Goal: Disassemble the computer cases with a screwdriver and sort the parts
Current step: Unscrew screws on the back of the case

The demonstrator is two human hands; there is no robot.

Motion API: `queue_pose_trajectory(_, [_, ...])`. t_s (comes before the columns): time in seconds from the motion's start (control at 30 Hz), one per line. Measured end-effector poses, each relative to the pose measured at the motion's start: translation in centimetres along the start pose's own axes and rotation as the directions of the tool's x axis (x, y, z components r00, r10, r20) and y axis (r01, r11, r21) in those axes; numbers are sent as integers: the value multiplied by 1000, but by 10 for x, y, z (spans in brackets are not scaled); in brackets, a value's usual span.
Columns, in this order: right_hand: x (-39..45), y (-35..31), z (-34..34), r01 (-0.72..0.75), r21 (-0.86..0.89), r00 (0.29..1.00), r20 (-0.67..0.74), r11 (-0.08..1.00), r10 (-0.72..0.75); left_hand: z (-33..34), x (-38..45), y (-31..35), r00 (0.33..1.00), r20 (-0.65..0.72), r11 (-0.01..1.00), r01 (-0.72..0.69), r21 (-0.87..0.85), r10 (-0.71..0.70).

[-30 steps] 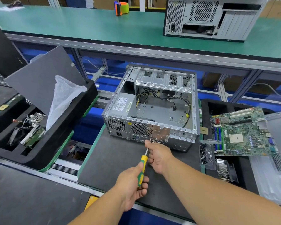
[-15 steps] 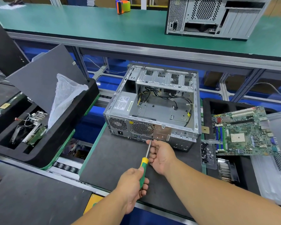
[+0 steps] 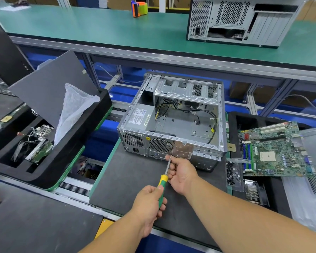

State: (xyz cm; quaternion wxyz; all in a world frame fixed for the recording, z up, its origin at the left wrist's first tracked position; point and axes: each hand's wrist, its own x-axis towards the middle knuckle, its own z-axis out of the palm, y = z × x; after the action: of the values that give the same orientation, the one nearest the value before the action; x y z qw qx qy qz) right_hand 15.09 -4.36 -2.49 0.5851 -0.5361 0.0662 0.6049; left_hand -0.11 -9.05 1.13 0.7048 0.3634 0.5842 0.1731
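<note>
Two hands on one screwdriver (image 3: 164,181). Left hand (image 3: 150,205) wrapped round green-yellow handle; right hand (image 3: 181,173) pinches metal shaft near tip. Tip meets rear panel of open case (image 3: 173,125) (below fan grille). Case lies on side on dark mat (image 3: 128,179), lid off, cables loose inside. Motherboard (image 3: 274,150) lies right of case, over black tray (image 3: 235,121). Left tray (image 3: 49,172) holds removed parts and plastic bag (image 3: 75,108). Second case (image 3: 243,19) stands on green table (image 3: 98,28) behind.

Two computer cases (image 3: 171,125) (image 3: 241,19), one screwdriver (image 3: 163,181), one motherboard (image 3: 274,150), one tape dispenser (image 3: 139,8), two black foam trays (image 3: 44,172) (image 3: 233,123) show.
</note>
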Motion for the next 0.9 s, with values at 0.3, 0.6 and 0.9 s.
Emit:
queue_pose_trajectory(0.3, [0,-1,-3,19,-47,1000,-9,999,-20,1,2,-3,1000,-4,1000,7,2,-7])
queue_pose_trajectory(0.6, [-3,-2,-1,49,-91,999,-17,995,-51,3,3,-4,996,12,991,94,-99,-93])
queue_pose_trajectory(0.9, [-2,0,-1,73,-77,996,-43,994,-76,2,3,-2,997,59,981,61,-184,-51])
